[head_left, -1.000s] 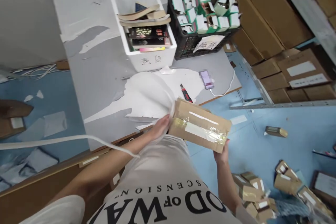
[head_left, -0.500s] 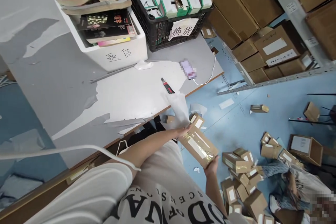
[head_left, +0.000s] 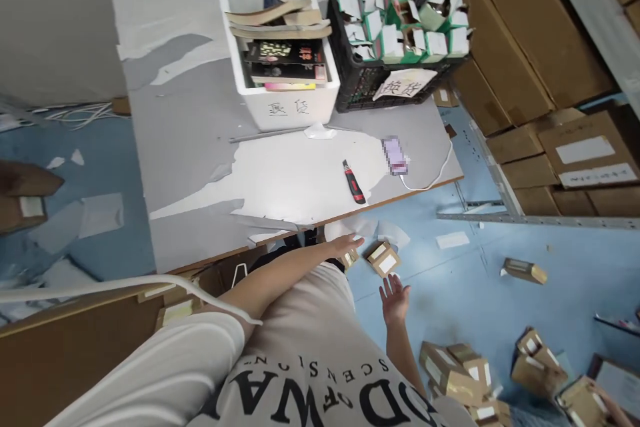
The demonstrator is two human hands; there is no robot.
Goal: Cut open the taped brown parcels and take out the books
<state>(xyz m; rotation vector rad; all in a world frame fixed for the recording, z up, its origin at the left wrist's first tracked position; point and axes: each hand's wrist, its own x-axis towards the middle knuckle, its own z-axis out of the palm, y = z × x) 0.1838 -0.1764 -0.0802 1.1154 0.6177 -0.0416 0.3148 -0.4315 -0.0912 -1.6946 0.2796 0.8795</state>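
My left hand (head_left: pixel 349 243) is stretched out just past the table's front edge, fingers extended and nothing in it. Lower and to the right, my right hand (head_left: pixel 395 299) is palm up with its fingers spread, also holding nothing. On the floor beyond and between them lies a small cardboard box (head_left: pixel 383 258) with white labels. Another box (head_left: pixel 349 258) is partly hidden by my left hand and forearm. Sheets of white packing material (head_left: pixel 393 235) lie on the floor by the table. A red and black utility knife (head_left: pixel 354 183) rests near the table edge.
On the table (head_left: pixel 185 113) stand a white foam box (head_left: pixel 295 107) of books and a black crate (head_left: pixel 360 87) of green-white cartons. A phone (head_left: pixel 395 155) is plugged into a cable. Parcels (head_left: pixel 453 373) lie at lower right, near another person's hand (head_left: pixel 607 407). Shelving stands right.
The taped cardboard box has left both my hands, and they are now open. The view has swung, showing more of the table's far side. The white sheet no longer covers the utility knife's handle.
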